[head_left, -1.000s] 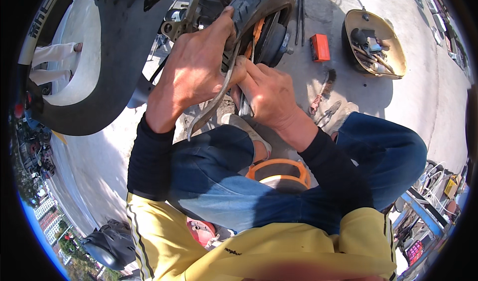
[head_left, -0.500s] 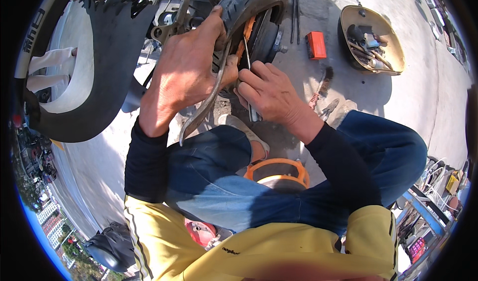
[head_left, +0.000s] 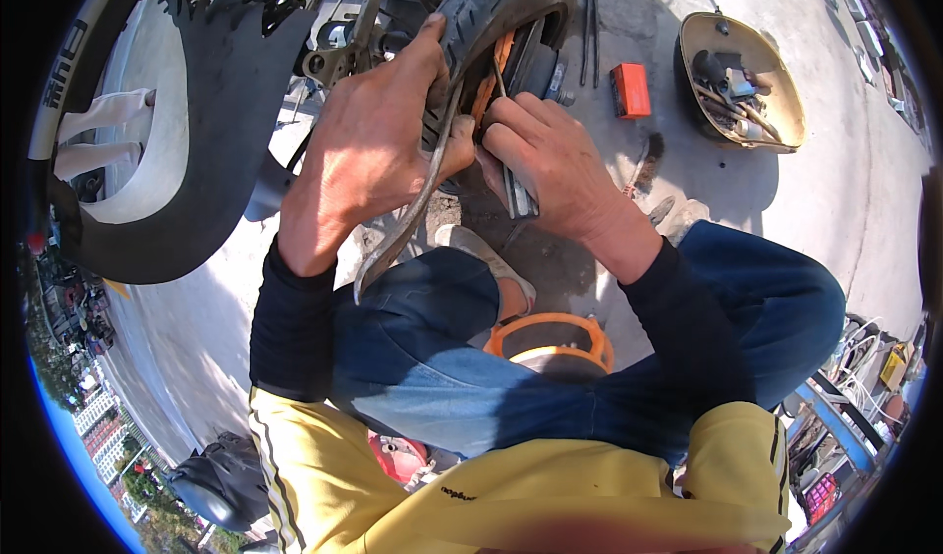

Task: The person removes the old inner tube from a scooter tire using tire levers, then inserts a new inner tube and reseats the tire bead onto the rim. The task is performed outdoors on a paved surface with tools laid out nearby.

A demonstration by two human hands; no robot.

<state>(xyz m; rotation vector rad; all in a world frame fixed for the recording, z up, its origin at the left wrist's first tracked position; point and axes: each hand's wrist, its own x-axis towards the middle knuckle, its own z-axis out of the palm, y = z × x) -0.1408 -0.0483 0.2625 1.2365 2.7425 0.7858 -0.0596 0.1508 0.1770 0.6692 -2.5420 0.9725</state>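
Observation:
A small wheel with a black tyre (head_left: 483, 6) stands upright in front of me, an orange strip (head_left: 503, 51) showing inside its rim. My left hand (head_left: 363, 146) is closed round the tyre's near left side, one fingertip on the tread and the thumb at the rim. Across that thumb runs a long, curved, worn metal lever (head_left: 388, 249), its lower end sticking out toward my knee. My right hand (head_left: 560, 161) is closed on a slim metal tool (head_left: 521, 198); a thin rod reaches up from the fist to the rim, and flat shiny bars show below it. The fingers hide the tool's middle.
A tan bin (head_left: 794, 117) of tools, a red box (head_left: 630, 90) and a brush (head_left: 648, 156) rest on the concrete to the right. Two thin rods (head_left: 589, 28) lie beyond. A black vehicle panel (head_left: 221, 151) fills the left, another person's legs (head_left: 103, 122) behind it. An orange ring (head_left: 601, 343) sits between my legs.
My right hand has moved slightly up and to the right with the metal tool, turning so its flat bars show more. My left hand keeps its grip on the tyre.

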